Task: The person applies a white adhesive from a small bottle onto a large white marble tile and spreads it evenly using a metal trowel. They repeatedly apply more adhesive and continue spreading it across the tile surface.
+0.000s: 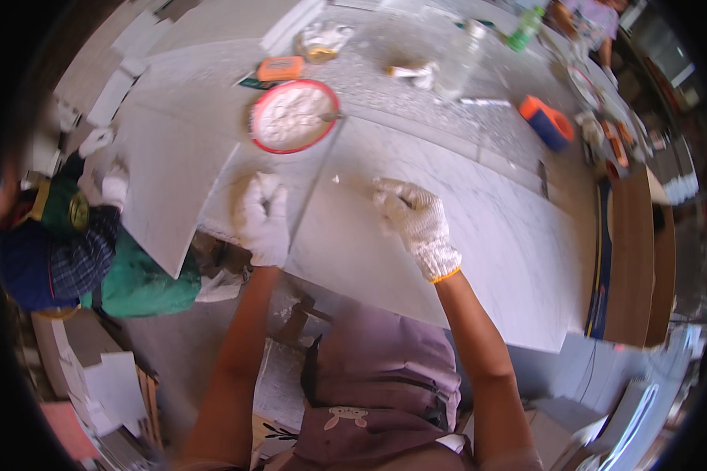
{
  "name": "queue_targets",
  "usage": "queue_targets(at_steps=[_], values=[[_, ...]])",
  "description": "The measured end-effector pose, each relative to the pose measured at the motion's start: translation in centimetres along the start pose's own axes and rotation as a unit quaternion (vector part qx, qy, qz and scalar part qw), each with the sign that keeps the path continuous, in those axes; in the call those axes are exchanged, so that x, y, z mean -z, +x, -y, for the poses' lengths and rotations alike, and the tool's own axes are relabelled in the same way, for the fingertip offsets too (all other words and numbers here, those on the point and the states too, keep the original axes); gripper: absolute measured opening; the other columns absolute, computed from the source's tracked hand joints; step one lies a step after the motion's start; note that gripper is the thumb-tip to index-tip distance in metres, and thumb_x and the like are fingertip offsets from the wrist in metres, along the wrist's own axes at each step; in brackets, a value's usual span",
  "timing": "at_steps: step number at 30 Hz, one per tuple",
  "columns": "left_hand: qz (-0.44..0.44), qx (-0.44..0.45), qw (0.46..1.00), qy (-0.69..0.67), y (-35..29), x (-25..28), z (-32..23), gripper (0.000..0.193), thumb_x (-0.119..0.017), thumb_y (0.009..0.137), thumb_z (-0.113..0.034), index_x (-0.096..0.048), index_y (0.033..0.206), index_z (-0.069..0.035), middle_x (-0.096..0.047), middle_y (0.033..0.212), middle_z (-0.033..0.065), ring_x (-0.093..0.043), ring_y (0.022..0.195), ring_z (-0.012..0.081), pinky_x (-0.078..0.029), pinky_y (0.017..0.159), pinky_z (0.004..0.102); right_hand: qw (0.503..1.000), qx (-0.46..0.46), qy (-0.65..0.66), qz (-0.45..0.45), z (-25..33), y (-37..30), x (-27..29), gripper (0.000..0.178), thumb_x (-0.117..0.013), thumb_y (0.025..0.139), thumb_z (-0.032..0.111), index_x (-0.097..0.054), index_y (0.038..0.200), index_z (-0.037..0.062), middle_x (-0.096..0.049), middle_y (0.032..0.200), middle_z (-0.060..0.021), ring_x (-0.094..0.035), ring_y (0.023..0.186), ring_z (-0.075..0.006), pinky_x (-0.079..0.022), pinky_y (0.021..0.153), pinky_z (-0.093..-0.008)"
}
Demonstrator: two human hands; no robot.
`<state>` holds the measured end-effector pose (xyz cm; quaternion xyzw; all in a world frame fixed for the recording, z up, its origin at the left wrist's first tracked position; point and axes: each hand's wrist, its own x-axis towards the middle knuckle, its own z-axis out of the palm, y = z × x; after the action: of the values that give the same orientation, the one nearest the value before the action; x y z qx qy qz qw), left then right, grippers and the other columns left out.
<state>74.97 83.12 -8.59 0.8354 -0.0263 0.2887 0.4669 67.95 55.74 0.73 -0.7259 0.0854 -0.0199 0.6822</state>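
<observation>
My left hand (262, 220), in a white knit glove, is over the seam at the left edge of a white, grey-veined marble-look slab (479, 251). Its fingers are curled with the fingertips drawn together. Above the slab's middle is my right hand (413, 218), gloved alike with a yellow-edged cuff, thumb and forefinger pinched. What either pinch holds, if anything, I cannot make out. Between the hands a small white crumb (336, 179) shows against the slab. Beyond my left hand stands a red-rimmed bowl (278, 149) of white powder or paste.
At left sits a co-worker in a green apron (145, 282), white-gloved hands by another slab (177, 169). Farther back are an orange block (280, 68), a clear bottle (459, 63), a green bottle (526, 30) and an orange-and-blue tape roll (547, 123). Brown cardboard (632, 255) stands at right.
</observation>
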Motion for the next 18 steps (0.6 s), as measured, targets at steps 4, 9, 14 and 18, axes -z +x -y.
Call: queue_targets(at_steps=[4,9,14,18], values=[[0.047,0.065,0.994,-0.076,-0.3,-0.1,0.9,0.045,-0.083,0.098,-0.018,-0.07,0.136,0.002,-0.077,0.121,0.0111,-0.073,0.111,0.022,-0.056,0.103,0.0402,0.994,-0.088,0.002,-0.065,-1.2,-9.1,5.4,0.03,-0.072,0.106,0.014,-0.078,0.131,-0.001,-0.075,0.093,0.0006,-0.066,0.076,-0.006,-0.056,0.068,-0.0236],[0.024,0.068,0.997,0.013,0.5,0.2,2.4,0.05,-0.083,0.098,-0.021,-0.067,0.141,0.002,-0.065,0.143,0.0138,-0.064,0.126,0.0214,-0.05,0.11,0.0368,0.981,-0.112,0.025,-0.157,-2.3,-17.7,10.9,0.034,-0.073,0.104,0.014,-0.077,0.133,-0.0029,-0.075,0.094,-0.0028,-0.068,0.08,-0.0084,-0.058,0.071,-0.0252],[0.122,0.129,0.978,-0.111,1.8,0.7,-0.3,0.03,-0.079,0.101,-0.012,-0.071,0.128,-0.002,-0.075,0.119,0.0045,-0.068,0.108,0.0144,-0.053,0.101,0.0323,0.968,-0.105,-0.035,-0.223,-4.2,-20.8,14.1,0.034,-0.072,0.104,0.012,-0.077,0.132,-0.0049,-0.073,0.088,-0.0034,-0.066,0.072,-0.0089,-0.055,0.068,-0.0244],[0.106,0.106,0.976,-0.158,-1.5,-1.3,-6.8,0.021,-0.077,0.103,-0.009,-0.071,0.122,-0.004,-0.075,0.112,0.0015,-0.068,0.103,0.0122,-0.053,0.098,0.0302,0.972,-0.051,-0.011,-0.231,-5.4,-20.0,14.6,0.032,-0.069,0.104,0.008,-0.076,0.132,-0.0063,-0.071,0.085,-0.0035,-0.064,0.07,-0.0082,-0.052,0.065,-0.0246]])
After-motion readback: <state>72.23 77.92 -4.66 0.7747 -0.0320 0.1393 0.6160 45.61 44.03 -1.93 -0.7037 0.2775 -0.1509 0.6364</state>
